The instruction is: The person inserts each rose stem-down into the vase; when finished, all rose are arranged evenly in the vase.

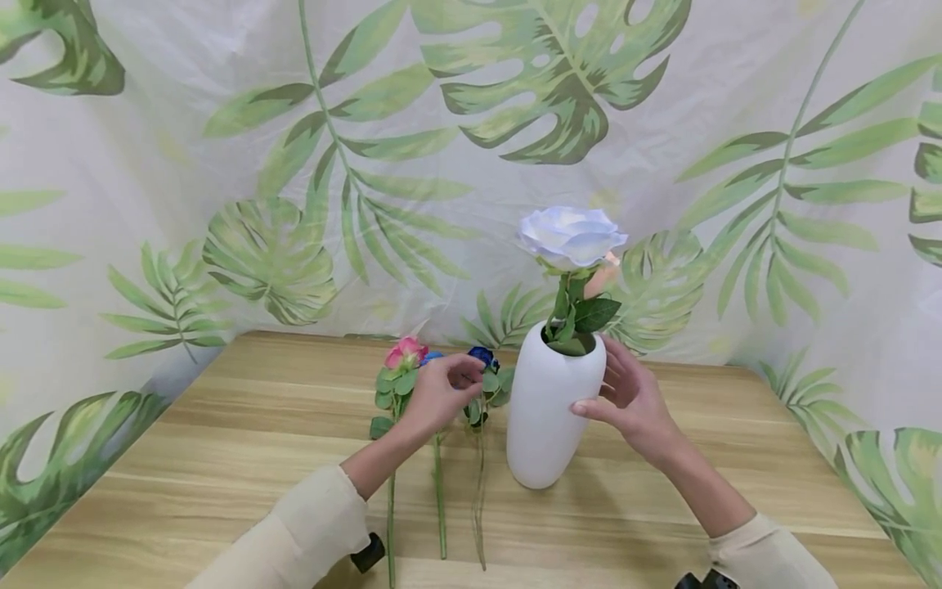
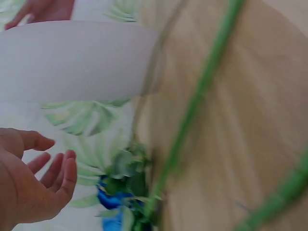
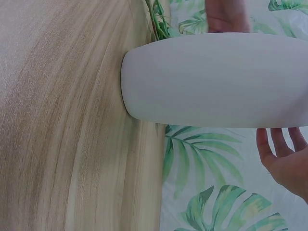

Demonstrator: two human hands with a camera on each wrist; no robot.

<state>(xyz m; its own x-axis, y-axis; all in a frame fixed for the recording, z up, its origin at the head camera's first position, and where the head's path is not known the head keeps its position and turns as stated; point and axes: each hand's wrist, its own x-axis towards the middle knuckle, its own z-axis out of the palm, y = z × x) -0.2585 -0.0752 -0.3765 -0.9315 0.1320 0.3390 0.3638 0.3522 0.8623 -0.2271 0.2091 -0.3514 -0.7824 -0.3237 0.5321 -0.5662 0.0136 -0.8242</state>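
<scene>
A white vase (image 1: 546,417) stands upright on the wooden table (image 1: 221,458) with a pale blue rose (image 1: 571,236) in it. To its left several flowers lie flat: a pink rose (image 1: 405,352), a blue rose (image 1: 482,357) and their long green stems (image 1: 440,507). My left hand (image 1: 459,383) hovers over these blooms with loosely curled fingers that hold nothing; the left wrist view shows that hand (image 2: 53,159) empty above the blue rose (image 2: 111,201). My right hand (image 1: 607,384) is open beside the vase's right shoulder, the thumb close to its wall. Its fingers (image 3: 281,144) stand just off the vase (image 3: 211,79).
A leaf-print cloth (image 1: 294,204) hangs close behind and around the table. Bare wood lies in front of the vase and to the right. Cream sleeves (image 1: 309,532) cover both forearms near the front edge.
</scene>
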